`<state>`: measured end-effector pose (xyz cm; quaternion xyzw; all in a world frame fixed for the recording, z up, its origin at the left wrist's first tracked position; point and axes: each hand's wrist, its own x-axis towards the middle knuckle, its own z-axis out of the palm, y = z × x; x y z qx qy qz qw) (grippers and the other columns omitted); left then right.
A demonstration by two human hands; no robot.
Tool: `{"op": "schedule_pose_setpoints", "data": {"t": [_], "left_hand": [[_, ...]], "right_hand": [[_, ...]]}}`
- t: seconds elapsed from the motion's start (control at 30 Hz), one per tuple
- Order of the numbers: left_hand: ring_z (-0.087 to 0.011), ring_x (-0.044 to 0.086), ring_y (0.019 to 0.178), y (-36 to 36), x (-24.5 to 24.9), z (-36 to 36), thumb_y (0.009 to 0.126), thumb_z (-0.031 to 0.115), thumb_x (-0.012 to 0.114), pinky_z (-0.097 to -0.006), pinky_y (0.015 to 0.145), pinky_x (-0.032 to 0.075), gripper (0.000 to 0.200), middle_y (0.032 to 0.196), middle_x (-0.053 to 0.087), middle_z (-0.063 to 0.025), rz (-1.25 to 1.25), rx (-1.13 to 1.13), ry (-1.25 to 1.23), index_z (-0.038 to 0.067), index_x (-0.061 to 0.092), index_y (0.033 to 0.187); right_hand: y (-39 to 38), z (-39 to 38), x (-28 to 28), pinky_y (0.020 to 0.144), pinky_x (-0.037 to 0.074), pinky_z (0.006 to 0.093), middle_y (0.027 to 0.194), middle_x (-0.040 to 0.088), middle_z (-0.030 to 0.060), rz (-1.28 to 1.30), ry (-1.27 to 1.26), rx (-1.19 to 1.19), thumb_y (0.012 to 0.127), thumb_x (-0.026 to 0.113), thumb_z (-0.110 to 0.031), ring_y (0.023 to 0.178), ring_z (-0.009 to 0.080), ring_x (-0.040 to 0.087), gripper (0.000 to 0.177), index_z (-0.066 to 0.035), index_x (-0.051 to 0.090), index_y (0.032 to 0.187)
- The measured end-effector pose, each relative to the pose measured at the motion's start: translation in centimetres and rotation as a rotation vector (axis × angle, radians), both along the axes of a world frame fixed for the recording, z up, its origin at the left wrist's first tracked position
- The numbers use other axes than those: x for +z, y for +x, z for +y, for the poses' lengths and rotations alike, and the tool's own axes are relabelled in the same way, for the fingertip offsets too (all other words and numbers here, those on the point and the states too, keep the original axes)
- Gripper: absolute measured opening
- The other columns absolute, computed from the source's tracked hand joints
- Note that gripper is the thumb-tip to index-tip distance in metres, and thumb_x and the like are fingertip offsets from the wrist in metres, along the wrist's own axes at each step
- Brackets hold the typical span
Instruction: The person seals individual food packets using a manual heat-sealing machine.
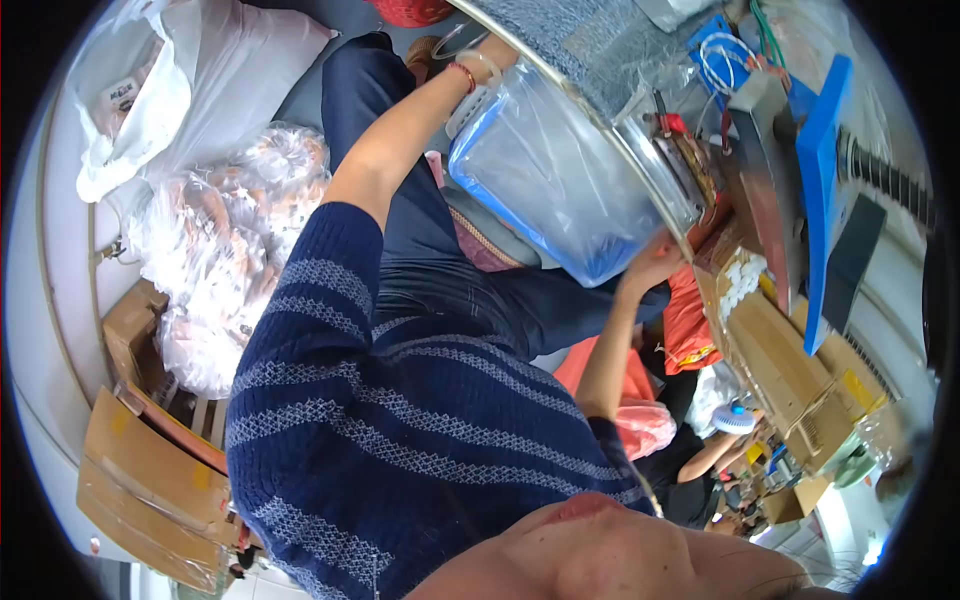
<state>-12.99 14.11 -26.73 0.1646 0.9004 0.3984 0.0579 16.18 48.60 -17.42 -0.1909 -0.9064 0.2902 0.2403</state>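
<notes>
A blue-edged bin [500,195] lined with a clear plastic bag [580,165] stands between my knees, partly under the table edge. My left hand [492,52], with a clear bangle and a red bead bracelet [463,76] at the wrist, reaches to the bin's far-left end. The table edge hides its fingers. My right hand [655,262] is at the opposite end of the bin, its fingers bent and closed on the bag at the rim. Some of those fingertips are hidden.
A worktable [600,50] with a grey-blue cover carries metal tools and wires. Right of it stands a machine with a blue plate [825,200]. Clear bags of goods [235,240], a white sack [240,70] and cardboard boxes [150,480] lie left. Another person's arm [705,460] shows lower right.
</notes>
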Motion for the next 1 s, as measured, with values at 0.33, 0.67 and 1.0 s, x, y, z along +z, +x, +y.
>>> {"op": "schedule_pose_setpoints", "data": {"t": [0.33,0.67,1.0], "left_hand": [[-0.0375,0.064,0.103,0.8,-1.1,-0.3,0.092,0.017,0.051,-0.0430,0.095,0.047,0.028,0.107,0.068,-0.0225,0.208,-0.055,-0.069,-0.001,0.070,0.103],[-0.0363,0.045,0.132,2.2,-3.3,1.3,0.095,0.018,0.052,-0.0409,0.114,0.032,0.043,0.140,0.051,-0.0235,-0.073,0.057,0.511,-0.002,0.053,0.133],[-0.0423,0.065,0.093,2.3,-0.7,0.7,0.082,0.021,0.072,-0.0491,0.084,0.051,0.030,0.092,0.067,-0.0245,-0.030,0.438,0.246,0.002,0.067,0.106]], "right_hand": [[-20.5,-3.6,-14.0,0.084,0.055,0.0441,0.105,0.064,0.0093,-1.337,-1.070,0.249,0.095,0.056,-0.042,0.091,0.0299,0.065,0.041,-0.013,0.056,0.124],[-18.3,1.8,-31.7,0.113,0.031,0.0430,0.142,0.044,0.0321,-0.718,0.228,0.630,0.092,0.060,-0.039,0.134,0.0427,0.041,0.070,0.008,0.042,0.140],[-11.7,-10.1,-19.3,0.090,0.051,0.0393,0.119,0.062,0.0216,-0.647,0.124,0.861,0.093,0.066,-0.022,0.106,0.0299,0.062,0.035,0.003,0.061,0.118]]}}
